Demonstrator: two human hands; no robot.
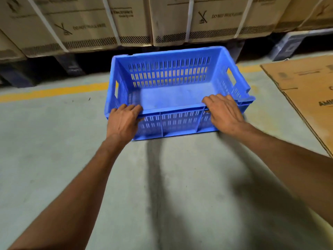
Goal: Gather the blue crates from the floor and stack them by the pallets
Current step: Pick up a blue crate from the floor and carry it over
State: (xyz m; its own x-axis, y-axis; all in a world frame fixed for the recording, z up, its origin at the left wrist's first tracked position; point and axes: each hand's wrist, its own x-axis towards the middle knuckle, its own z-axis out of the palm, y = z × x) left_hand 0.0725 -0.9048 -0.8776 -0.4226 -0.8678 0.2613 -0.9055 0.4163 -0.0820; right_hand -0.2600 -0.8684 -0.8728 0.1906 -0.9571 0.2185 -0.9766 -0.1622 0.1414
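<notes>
Head view: left hand (124,118) and right hand (222,112) each curl over the crate's (171,94) near rim, fingers closed on it, likely for a level carry. The crate sits on the floor (54,132) across the yellow line (54,91), just before the pallets (68,66) under cartons (90,24).

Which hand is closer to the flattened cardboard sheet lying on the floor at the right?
Right. The right hand grips the blue crate at the near rim's right end, toward the cardboard sheet. The left hand holds the rim's left end, farther away.
</notes>
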